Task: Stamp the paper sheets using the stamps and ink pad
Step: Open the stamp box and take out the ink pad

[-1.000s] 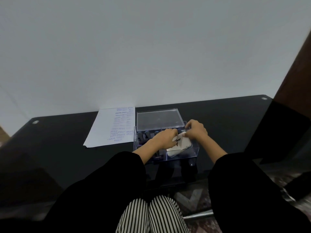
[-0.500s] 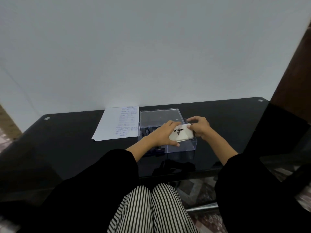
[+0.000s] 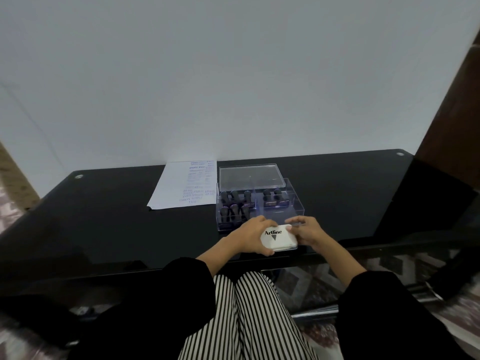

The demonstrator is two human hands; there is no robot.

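A white Artline ink pad (image 3: 278, 240) with its lid closed sits at the near edge of the black glass table (image 3: 104, 219), just in front of a clear plastic box (image 3: 297, 203). My left hand (image 3: 250, 233) grips its left side and my right hand (image 3: 307, 229) grips its right side. Several dark-handled stamps (image 3: 235, 206) stand in the box's left compartment and two more stamps (image 3: 272, 197) in the right one. A white paper sheet (image 3: 179, 188) with blue stamp marks lies left of the box.
The box's clear lid (image 3: 249, 176) rests at the back of the box near the white wall. A dark wooden panel (image 3: 452, 120) rises at the right. Below the table edge are striped trousers (image 3: 244, 318).
Both hands lifted the ink pad out of the box's right compartment and brought it toward me, down to the table's near edge in front of the box.
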